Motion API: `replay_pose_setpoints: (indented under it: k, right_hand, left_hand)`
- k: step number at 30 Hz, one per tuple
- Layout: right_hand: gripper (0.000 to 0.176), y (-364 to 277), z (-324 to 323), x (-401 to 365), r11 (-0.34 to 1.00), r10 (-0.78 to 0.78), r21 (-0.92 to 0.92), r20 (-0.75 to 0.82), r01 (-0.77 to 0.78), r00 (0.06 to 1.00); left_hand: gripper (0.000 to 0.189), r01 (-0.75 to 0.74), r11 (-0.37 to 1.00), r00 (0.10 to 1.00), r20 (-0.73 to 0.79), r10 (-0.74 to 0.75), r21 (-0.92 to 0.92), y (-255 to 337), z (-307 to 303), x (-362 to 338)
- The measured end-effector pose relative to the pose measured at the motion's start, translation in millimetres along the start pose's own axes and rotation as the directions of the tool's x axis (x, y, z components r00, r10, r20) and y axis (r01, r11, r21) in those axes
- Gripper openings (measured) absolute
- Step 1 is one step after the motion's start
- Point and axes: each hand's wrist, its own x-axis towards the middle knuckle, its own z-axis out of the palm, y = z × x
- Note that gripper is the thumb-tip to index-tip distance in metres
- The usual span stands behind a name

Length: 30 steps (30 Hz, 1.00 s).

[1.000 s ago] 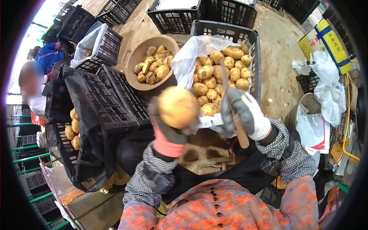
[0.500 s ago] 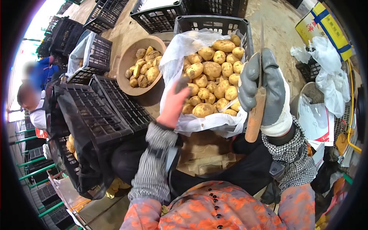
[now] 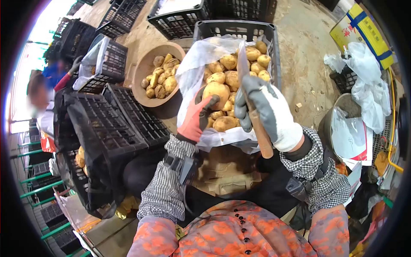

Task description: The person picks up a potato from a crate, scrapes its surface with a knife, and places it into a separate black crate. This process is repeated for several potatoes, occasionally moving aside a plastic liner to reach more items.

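Note:
My left hand [image 3: 196, 115], in a pink and dark glove, is closed round a large potato [image 3: 217, 95] just above the crate's pile. In my right hand [image 3: 269, 112], gloved in grey and white, is a knife [image 3: 259, 128] with a wooden handle. Its broad blade points up and away, beside the held potato. Below both hands stands a black plastic crate [image 3: 277, 51], lined with thin white sheeting [image 3: 192, 64] and filled with many potatoes [image 3: 229, 62].
A round tan basin [image 3: 138, 83] with potatoes, some looking cut, stands left of the crate. Black crates [image 3: 102, 124] lie farther left. A grey bucket [image 3: 327, 128] and plastic bags [image 3: 366, 103] are on the right. Another person [image 3: 43, 94] works at far left.
My left hand has taken hold of a potato. My right hand has moved left with the knife, and the blade has turned to show its flat side. The other person's arm now reaches toward a crate.

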Motion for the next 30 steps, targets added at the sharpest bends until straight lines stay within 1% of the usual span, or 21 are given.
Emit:
replay_pose_setpoints:
  k: [1, 4, 5, 6, 7, 9, 10, 11, 12, 14, 16, 18, 20, 22, 23, 24, 25, 26, 27, 28, 30]
  right_hand:
    - [0.031, 8, -1, 3, 0.996, 0.081, 0.026, 0.042, -0.082, 0.996]
    - [0.027, 27, 1, 4, 0.999, 0.048, -0.018, 0.17, -0.045, 0.984]
    - [0.03, 27, 9, 0, 0.999, 0.038, -0.027, 0.083, -0.035, 0.996]
    - [0.03, 27, 13, -2, 0.999, 0.037, -0.033, 0.096, -0.034, 0.995]
    - [0.03, 27, 14, -4, 0.997, 0.024, -0.075, 0.095, -0.016, 0.995]
    - [0.031, 30, 13, -5, 0.99, 0.015, -0.141, 0.1, -0.001, 0.995]
    - [0.031, 31, 15, -6, 0.989, 0.016, -0.146, 0.104, -0.001, 0.994]
    - [0.031, 31, 17, -8, 0.972, 0.012, -0.235, 0.12, 0.017, 0.993]
    - [0.031, 30, 17, -9, 0.946, 0.012, -0.324, 0.132, 0.032, 0.991]
    - [0.031, 27, 18, -8, 0.96, 0.027, -0.279, 0.132, 0.012, 0.991]
    - [0.032, 19, 20, -7, 0.896, 0.122, -0.442, 0.137, -0.05, 0.983]
    - [0.033, 31, 18, -7, 0.897, 0.121, -0.437, 0.109, -0.062, 0.987]
    - [0.034, 41, 11, -7, 0.705, -0.103, -0.661, 0.262, 0.257, 0.959]
    - [0.032, 46, 10, -5, 0.676, -0.098, -0.684, 0.286, 0.274, 0.953]
    - [0.03, 42, 14, -7, 0.857, 0.022, -0.507, 0.215, 0.092, 0.976]
    - [0.029, 37, 19, -9, 0.954, 0.156, -0.283, 0.177, -0.101, 0.972]
    - [0.029, 31, 23, -11, 0.969, 0.221, -0.15, 0.148, -0.199, 0.964]
    - [0.029, 30, 20, -11, 0.969, 0.217, -0.151, 0.149, -0.194, 0.965]
    - [0.03, 30, 14, -9, 0.987, 0.128, -0.12, 0.144, -0.111, 0.981]
    - [0.031, 28, 10, -7, 0.996, 0.039, -0.088, 0.138, -0.027, 0.99]
    - [0.031, 23, 11, -6, 0.995, 0.057, -0.086, 0.121, -0.047, 0.991]
  left_hand:
    - [0.042, -0.139, 0.967, 0.99, 0.037, 0.134, 0.215, 5, 10, -11]
    - [0.051, -0.007, 0.995, 0.98, 0.196, 0.027, -0.102, 36, 44, -58]
    - [0.054, -0.057, 0.998, 0.973, 0.223, 0.063, -0.035, 52, 56, -69]
    - [0.057, -0.109, 0.994, 0.963, 0.251, 0.098, 0.03, 64, 62, -76]
    - [0.057, -0.122, 0.992, 0.963, 0.247, 0.111, 0.028, 72, 62, -81]
    - [0.073, -0.084, 0.956, 0.992, 0.11, 0.054, 0.283, 83, 59, -86]
    - [0.073, -0.089, 0.956, 0.992, 0.109, 0.06, 0.279, 81, 55, -86]
    - [0.076, -0.317, 0.744, 0.948, 0.165, 0.273, 0.588, 76, 52, -83]
    - [0.079, -0.466, 0.391, 0.854, 0.287, 0.434, 0.794, 69, 51, -80]
    - [0.08, -0.498, 0.359, 0.822, 0.298, 0.484, 0.79, 58, 51, -78]
    - [0.074, -0.383, 0.235, 0.818, 0.21, 0.536, 0.894, 53, 55, -80]
    - [0.071, -0.389, 0.239, 0.82, 0.216, 0.53, 0.89, 49, 51, -80]
    - [0.071, -0.353, 0.122, 0.818, 0.242, 0.522, 0.928, 47, 50, -82]
    - [0.072, -0.345, 0.195, 0.844, 0.213, 0.492, 0.918, 48, 49, -82]
    - [0.073, -0.333, 0.263, 0.867, 0.184, 0.463, 0.905, 48, 49, -83]
    - [0.073, -0.336, 0.261, 0.866, 0.188, 0.464, 0.905, 48, 50, -82]
    - [0.071, -0.34, 0.484, 0.896, 0.122, 0.426, 0.807, 46, 53, -81]
    - [0.069, -0.322, 0.678, 0.925, 0.068, 0.373, 0.661, 46, 54, -81]
    - [0.069, -0.326, 0.675, 0.923, 0.071, 0.377, 0.662, 47, 54, -82]
    - [0.069, -0.294, 0.825, 0.952, 0.066, 0.3, 0.484, 48, 53, -83]
    - [0.07, -0.151, 0.986, 0.983, 0.114, 0.143, 0.07, 50, 51, -85]
